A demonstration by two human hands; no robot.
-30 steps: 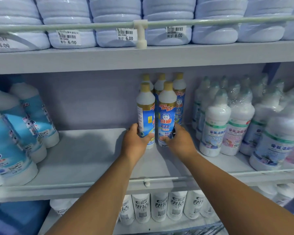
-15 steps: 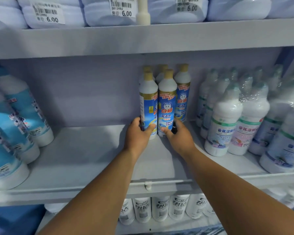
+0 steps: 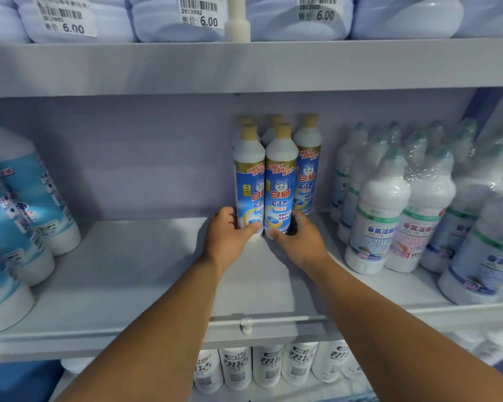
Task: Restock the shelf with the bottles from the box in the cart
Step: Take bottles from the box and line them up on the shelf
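Several slim white bottles with blue labels and tan caps stand upright in a cluster at the back of the middle shelf [image 3: 145, 271]. My left hand [image 3: 230, 235] grips the base of the front left bottle [image 3: 249, 181]. My right hand [image 3: 298, 242] grips the base of the front right bottle [image 3: 280, 181]. Both bottles stand on the shelf board, touching each other. Three more of the same bottles [image 3: 307, 163] stand right behind them. The cart and the box are out of view.
Shrink-wrapped white bottles [image 3: 381, 216] fill the shelf to the right. Large blue-labelled bottles [image 3: 26, 198] stand at the left. The upper shelf [image 3: 244, 65] carries pale containers and price tags. A lower shelf holds white bottles [image 3: 267, 364]. Bare shelf board lies left of the cluster.
Both hands have pushed the two front bottles deeper into the shelf, up against the ones behind. The camera has come closer and tilted down slightly.
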